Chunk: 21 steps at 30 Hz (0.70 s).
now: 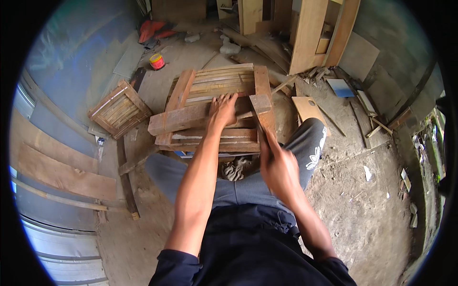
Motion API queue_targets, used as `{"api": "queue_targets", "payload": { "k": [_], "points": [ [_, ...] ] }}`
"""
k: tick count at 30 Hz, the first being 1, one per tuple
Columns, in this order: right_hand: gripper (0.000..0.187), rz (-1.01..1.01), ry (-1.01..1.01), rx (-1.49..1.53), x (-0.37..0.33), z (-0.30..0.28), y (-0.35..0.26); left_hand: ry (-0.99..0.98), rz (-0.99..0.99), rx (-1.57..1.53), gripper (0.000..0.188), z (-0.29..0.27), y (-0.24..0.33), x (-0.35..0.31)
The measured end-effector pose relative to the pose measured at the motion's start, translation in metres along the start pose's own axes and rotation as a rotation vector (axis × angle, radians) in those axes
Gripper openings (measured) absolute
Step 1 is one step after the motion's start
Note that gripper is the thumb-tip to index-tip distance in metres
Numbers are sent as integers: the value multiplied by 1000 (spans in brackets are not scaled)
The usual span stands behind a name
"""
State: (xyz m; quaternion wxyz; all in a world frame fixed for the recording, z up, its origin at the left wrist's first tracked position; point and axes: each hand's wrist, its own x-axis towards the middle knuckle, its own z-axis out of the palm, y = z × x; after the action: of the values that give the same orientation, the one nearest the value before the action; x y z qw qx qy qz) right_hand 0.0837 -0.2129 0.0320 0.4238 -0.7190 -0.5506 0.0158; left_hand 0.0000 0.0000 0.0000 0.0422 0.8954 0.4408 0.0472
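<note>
A thick, rough wooden beam (179, 118) lies slantwise across a wooden frame of slats (177, 93) in front of me. My left hand (223, 109) grips the beam from above, its fingers over the far edge. In my right hand (281, 171) is a handsaw (261, 125), its narrow dark blade crossing the beam close to the right end. The saw's handle is mostly hidden by my fingers, and the hand is slightly blurred. Right of the blade, the beam's short end piece (260, 103) rests over the frame's right rail.
A smaller slatted panel (120, 108) leans at the left. A red and yellow tub (156, 61) stands farther back. Loose boards and a tall wooden cabinet frame (307, 35) occupy the far right. My bent knees flank the slatted frame, with a crumpled cloth (234, 170) between them.
</note>
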Motion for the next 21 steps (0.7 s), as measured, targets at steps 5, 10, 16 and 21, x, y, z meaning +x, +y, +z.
{"api": "queue_targets", "payload": {
  "k": [5,10,16,21],
  "points": [
    [41,4,26,-72,52,18,-11,49,26,-77,70,-12,3,-5],
    [41,123,-95,-7,5,-6,-15,70,22,-41,90,-13,1,-3],
    [52,86,-201,5,-106,-104,-58,-13,-46,-69,92,-9,7,0],
    [47,-1,-85,-19,-62,-51,-30,36,-15,-42,90,-4,2,1]
  ]
}}
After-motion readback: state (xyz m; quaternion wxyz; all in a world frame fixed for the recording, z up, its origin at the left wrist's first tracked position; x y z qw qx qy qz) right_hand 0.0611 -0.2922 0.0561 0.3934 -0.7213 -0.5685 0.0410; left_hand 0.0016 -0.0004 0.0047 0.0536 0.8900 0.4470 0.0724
